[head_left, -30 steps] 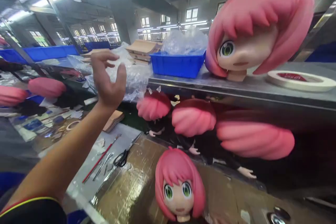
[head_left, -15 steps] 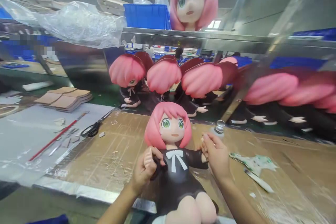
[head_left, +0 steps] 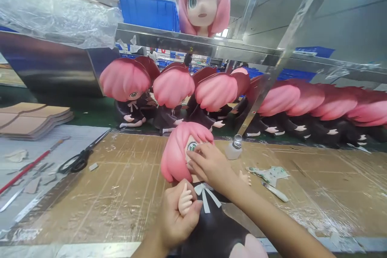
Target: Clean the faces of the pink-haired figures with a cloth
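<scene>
Being gripped at its arm by closed left hand, doll is being held at near edge of tabletop | face is being touched by open fingers of right hand | judged best: light pressure

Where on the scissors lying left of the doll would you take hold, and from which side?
Probably the black handle loops of the scissors, from above and the near side: they lie flat, loops toward the person, blades pointing away. The left hand, now gripping the doll's arm, is closer.
</scene>
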The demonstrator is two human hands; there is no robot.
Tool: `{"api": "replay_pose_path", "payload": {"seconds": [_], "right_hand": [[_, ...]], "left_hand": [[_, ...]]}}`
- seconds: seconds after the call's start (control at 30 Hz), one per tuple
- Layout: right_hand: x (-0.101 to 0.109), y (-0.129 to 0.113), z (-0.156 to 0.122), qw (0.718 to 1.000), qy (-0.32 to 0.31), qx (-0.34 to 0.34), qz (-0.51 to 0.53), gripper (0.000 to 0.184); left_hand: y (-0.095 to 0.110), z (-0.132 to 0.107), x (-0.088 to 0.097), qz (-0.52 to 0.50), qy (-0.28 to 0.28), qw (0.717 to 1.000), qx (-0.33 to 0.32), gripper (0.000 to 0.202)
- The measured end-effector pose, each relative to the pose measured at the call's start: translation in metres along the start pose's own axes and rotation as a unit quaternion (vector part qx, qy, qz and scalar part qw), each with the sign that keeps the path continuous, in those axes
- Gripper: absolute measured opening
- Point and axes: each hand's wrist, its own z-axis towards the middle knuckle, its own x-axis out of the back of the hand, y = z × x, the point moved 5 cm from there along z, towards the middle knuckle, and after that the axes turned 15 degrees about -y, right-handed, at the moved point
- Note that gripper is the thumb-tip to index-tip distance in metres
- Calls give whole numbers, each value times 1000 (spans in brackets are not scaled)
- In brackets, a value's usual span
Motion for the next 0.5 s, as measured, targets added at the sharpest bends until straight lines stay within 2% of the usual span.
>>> {"api": "replay_pose_path", "payload": {"seconds": [0.2, 0.33, 0.43, 0.5], "right_hand": [[0, -6, 2, 999, -16, 35, -34, 13], [-1, -5, 8, 998, -19, 52, -16, 15], [-3, -5, 15, 999, -8, 52, -1, 16], [2, -6, 11, 999, 13, 48, 9, 16]], "left_hand": [[7, 3, 1, 15, 9, 1000, 3, 37], [7, 5, 1, 41, 30, 999, 1, 43], [5, 0, 3, 49, 43, 998, 4, 44], [2, -6, 7, 34, 40, 999, 5, 40]]}}
